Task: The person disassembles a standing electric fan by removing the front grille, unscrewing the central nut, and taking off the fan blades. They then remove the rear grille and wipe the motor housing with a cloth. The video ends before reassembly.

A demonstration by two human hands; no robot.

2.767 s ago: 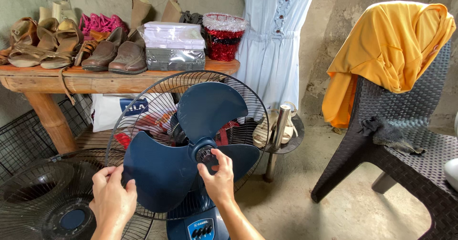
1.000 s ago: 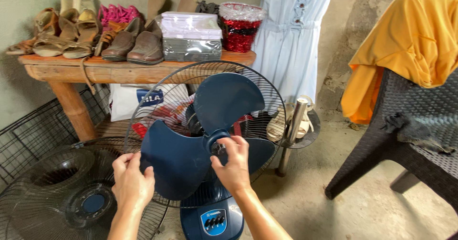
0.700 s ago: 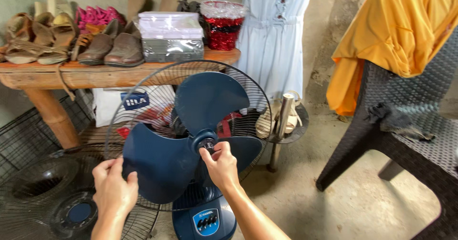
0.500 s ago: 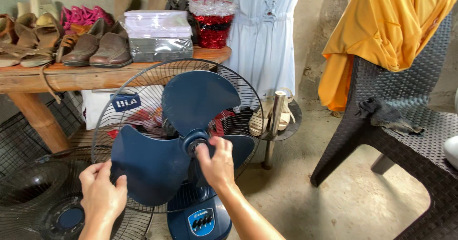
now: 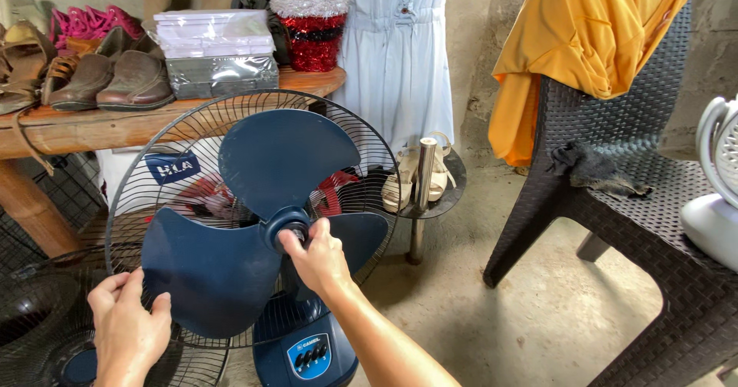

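A dark blue three-bladed fan blade [image 5: 277, 160] sits in front of the black wire rear guard [image 5: 146, 164] of a stand fan. My right hand [image 5: 315, 260] pinches the round hub cap [image 5: 288, 225] at the blade's centre. My left hand [image 5: 127, 329] grips the outer edge of the lower left blade. Below the hub is the fan's blue base with a control panel [image 5: 307, 352].
A wooden bench [image 5: 92, 126] at the left holds shoes, stacked plastic boxes [image 5: 219, 53] and a red basket [image 5: 311, 29]. A loose front guard [image 5: 38, 333] lies at the lower left. A dark woven chair [image 5: 638, 202] with an orange cloth stands at the right. A pale dress hangs behind.
The view shifted left and right while both hands stayed on the fan. My right hand stays on the hub and my left hand stays on the blade edge.
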